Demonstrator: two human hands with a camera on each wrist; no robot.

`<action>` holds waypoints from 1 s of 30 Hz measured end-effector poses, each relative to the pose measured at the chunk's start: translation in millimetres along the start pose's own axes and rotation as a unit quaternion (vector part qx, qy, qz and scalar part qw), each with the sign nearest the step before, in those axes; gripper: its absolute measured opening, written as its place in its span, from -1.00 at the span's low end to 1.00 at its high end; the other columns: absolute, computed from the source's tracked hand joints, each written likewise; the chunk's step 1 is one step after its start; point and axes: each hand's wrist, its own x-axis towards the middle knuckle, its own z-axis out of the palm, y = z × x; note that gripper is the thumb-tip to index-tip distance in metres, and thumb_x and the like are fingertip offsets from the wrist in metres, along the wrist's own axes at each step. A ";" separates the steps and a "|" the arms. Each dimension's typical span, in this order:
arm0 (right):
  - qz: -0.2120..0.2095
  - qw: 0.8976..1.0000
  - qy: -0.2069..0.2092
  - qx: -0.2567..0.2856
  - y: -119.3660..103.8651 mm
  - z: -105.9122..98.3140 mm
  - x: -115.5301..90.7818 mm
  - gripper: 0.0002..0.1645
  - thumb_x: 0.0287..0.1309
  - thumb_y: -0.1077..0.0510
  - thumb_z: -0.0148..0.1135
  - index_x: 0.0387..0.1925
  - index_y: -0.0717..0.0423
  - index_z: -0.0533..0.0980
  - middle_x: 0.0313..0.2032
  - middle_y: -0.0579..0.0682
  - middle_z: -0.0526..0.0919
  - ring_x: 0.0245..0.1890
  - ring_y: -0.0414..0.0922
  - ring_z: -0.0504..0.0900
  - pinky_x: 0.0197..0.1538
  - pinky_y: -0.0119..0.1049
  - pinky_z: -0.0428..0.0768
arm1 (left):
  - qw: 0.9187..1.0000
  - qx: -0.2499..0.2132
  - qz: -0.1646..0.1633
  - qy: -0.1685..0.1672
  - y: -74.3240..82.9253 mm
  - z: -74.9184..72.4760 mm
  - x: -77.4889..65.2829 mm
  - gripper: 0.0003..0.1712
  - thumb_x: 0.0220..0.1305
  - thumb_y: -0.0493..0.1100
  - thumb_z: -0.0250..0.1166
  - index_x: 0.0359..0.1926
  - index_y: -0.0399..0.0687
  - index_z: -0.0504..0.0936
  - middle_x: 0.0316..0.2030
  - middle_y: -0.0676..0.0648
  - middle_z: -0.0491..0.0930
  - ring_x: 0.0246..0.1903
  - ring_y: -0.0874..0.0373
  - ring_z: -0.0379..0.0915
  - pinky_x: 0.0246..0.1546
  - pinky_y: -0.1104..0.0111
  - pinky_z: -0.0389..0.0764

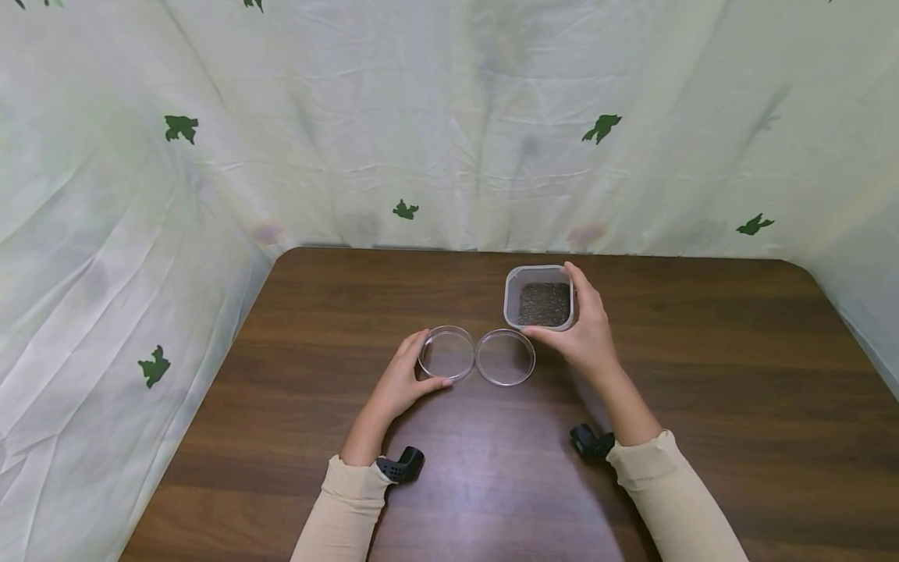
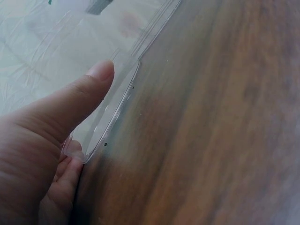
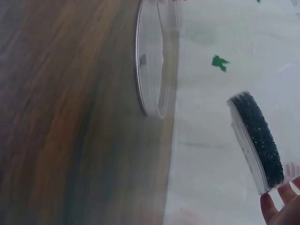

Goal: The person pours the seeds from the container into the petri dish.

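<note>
Two shallow round clear petri dishes stand side by side on the table, the left one (image 1: 448,355) close against the right one (image 1: 506,357). My left hand (image 1: 399,384) grips the left dish by its rim, thumb (image 2: 86,96) at the near side and fingers round the far left. Raised off the table in the right wrist view, a square clear plastic tub (image 1: 515,279) holds dark, fine seed-like grains (image 1: 545,304). My right hand (image 1: 588,341) holds the tub by its right side, between thumb and fingers. The right dish (image 3: 152,61) is untouched.
The brown wooden table (image 1: 702,375) has rounded far corners. A pale cloth (image 1: 449,117) with green leaf-like patches hangs behind it and along the sides. A few tiny dark specks (image 2: 105,144) lie near the left dish. Black wrist cameras (image 1: 402,466) sit at both cuffs.
</note>
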 end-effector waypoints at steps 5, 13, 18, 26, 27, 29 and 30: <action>-0.034 0.999 -0.023 -0.026 -2.6 9.5 3.8 0.31 -0.63 0.06 0.63 0.31 -0.02 0.13 0.13 0.06 0.35 0.12 0.03 0.22 0.06 0.04 0.21 | 1.000 0.002 0.003 0.002 0.3 0.5 0.8 0.08 -0.20 0.01 0.48 0.29 -0.31 0.14 0.21 -0.28 0.16 0.19 -0.07 0.10 0.16 0.11 0.16; -0.081 0.994 -0.040 -0.055 -5.1 23.1 6.4 0.31 -0.63 -0.02 0.62 0.28 0.09 0.16 0.19 0.08 0.29 0.16 0.05 0.21 0.19 -0.01 0.05 | 1.000 -0.003 0.003 0.000 1.3 -0.2 1.0 0.07 -0.18 0.00 0.48 0.29 -0.33 0.13 0.21 -0.29 0.16 0.19 -0.07 0.09 0.16 0.12 0.16; -0.092 0.992 -0.050 -0.069 -7.4 29.7 5.5 0.30 -0.63 -0.05 0.61 0.28 0.10 0.16 0.19 0.09 0.28 0.17 0.07 0.20 0.18 0.00 0.05 | 1.000 -0.005 0.002 0.001 2.4 -1.7 -0.1 0.07 -0.18 -0.01 0.48 0.29 -0.33 0.13 0.21 -0.29 0.16 0.19 -0.07 0.11 0.15 0.12 0.16; -0.131 0.984 -0.062 -0.101 -8.0 37.9 5.4 0.28 -0.62 -0.06 0.61 0.26 0.12 0.18 0.18 0.07 0.31 0.16 0.07 0.21 0.15 0.04 0.09 | 1.000 -0.008 0.004 0.003 2.7 -1.1 -0.3 0.06 -0.17 -0.02 0.48 0.28 -0.34 0.14 0.20 -0.30 0.17 0.18 -0.08 0.11 0.15 0.12 0.16; -0.136 0.983 -0.062 -0.105 -8.0 38.7 5.3 0.27 -0.62 -0.07 0.60 0.25 0.12 0.18 0.17 0.07 0.32 0.15 0.06 0.22 0.14 0.04 0.10 | 1.000 -0.009 0.005 0.004 2.6 -0.9 -0.2 0.06 -0.17 -0.02 0.48 0.28 -0.34 0.14 0.20 -0.30 0.17 0.18 -0.07 0.11 0.16 0.12 0.16; -0.145 0.981 -0.062 -0.110 -7.9 40.3 5.2 0.27 -0.63 -0.05 0.61 0.25 0.13 0.19 0.16 0.08 0.33 0.15 0.05 0.23 0.13 0.04 0.11 | 1.000 -0.008 0.004 0.003 2.2 -0.6 0.0 0.06 -0.17 -0.02 0.48 0.28 -0.33 0.14 0.20 -0.29 0.17 0.18 -0.07 0.11 0.15 0.12 0.16; -0.149 0.980 -0.064 -0.113 -7.8 41.1 5.1 0.27 -0.64 -0.05 0.61 0.25 0.13 0.19 0.16 0.08 0.32 0.15 0.05 0.23 0.13 0.05 0.11 | 1.000 -0.008 0.004 0.003 2.0 -0.4 0.0 0.06 -0.17 -0.02 0.48 0.28 -0.33 0.14 0.20 -0.29 0.17 0.19 -0.07 0.11 0.15 0.12 0.16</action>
